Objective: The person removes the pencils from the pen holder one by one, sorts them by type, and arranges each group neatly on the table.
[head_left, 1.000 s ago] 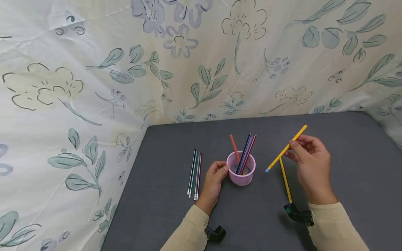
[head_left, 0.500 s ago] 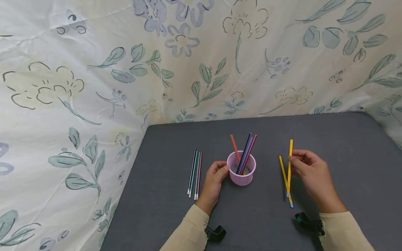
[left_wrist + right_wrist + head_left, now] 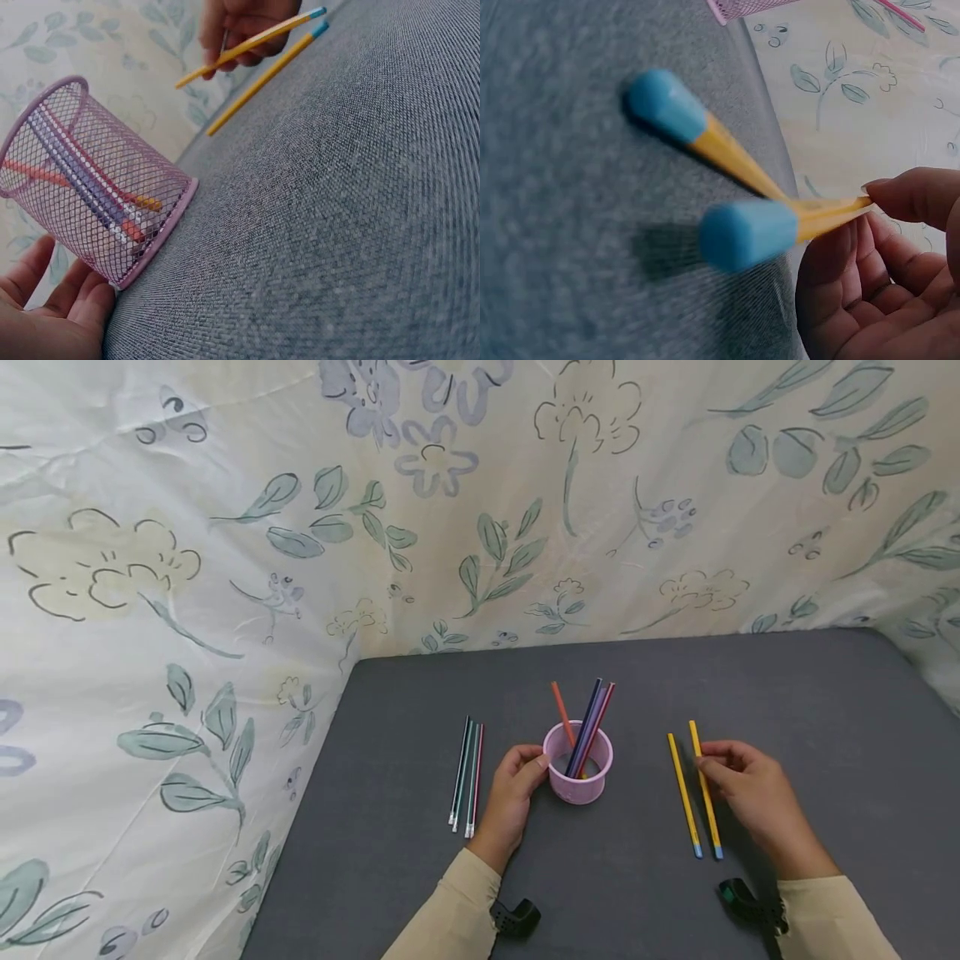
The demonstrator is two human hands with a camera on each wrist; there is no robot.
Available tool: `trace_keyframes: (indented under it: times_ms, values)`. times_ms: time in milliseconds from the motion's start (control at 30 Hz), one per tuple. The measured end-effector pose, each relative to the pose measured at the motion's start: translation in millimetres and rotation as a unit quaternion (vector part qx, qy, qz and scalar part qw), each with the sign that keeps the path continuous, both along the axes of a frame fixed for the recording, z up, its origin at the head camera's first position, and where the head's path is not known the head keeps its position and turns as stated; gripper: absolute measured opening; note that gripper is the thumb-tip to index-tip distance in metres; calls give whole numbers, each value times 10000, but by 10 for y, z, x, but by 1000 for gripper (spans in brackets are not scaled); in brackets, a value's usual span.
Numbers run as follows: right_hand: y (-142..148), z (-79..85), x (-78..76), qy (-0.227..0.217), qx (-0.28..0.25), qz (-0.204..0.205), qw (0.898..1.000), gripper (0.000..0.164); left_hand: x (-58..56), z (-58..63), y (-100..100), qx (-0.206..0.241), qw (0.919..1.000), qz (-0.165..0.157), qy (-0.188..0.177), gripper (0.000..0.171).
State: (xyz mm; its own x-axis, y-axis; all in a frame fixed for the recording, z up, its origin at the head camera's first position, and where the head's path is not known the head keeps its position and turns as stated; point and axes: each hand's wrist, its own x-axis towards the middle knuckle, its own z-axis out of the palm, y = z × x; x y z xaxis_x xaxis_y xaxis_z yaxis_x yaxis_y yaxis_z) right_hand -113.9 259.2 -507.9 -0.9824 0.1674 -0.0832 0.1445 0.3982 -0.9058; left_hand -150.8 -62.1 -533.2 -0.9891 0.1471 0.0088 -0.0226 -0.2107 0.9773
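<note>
A pink mesh cup (image 3: 577, 774) stands mid-table with an orange, a purple and a red pencil (image 3: 592, 722) leaning in it. My left hand (image 3: 528, 768) grips the cup's left side, thumb on the rim; its fingers (image 3: 52, 315) touch the cup (image 3: 82, 180) at its base. My right hand (image 3: 708, 766) pinches a yellow pencil with a blue end (image 3: 707, 802), held low and parallel to a second yellow pencil (image 3: 684, 793) lying on the table. The right wrist view shows the held pencil's blue tip (image 3: 746, 232) just above the cloth, the other pencil (image 3: 667, 105) beyond it.
Three thin pencils (image 3: 465, 772) lie side by side left of the cup. The grey table (image 3: 825, 710) meets a floral cloth backdrop (image 3: 450, 527) at the back and left. Black wrist mounts (image 3: 513, 917) sit near the front edge.
The right hand brought the yellow pencil down from a tilted hold in the air to lie alongside the other yellow pencil. The left hand and the cup stayed put.
</note>
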Motion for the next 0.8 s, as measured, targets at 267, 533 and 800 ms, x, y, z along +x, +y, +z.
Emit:
trace_keyframes:
  times_ms: [267, 533, 800]
  values:
    - [8, -42, -10, 18, 278, 14, 9996, 39, 1, 11, 3, -25, 10000, -5, -6, 33]
    - [-19, -32, 2, 8, 478, 76, 9988, 42, -12, -6, 0, 71, 10000, -10, -48, 31]
    - [-20, -24, 3, -36, 528, 76, 9986, 45, -11, 5, 6, 113, 9999, 35, -100, 28]
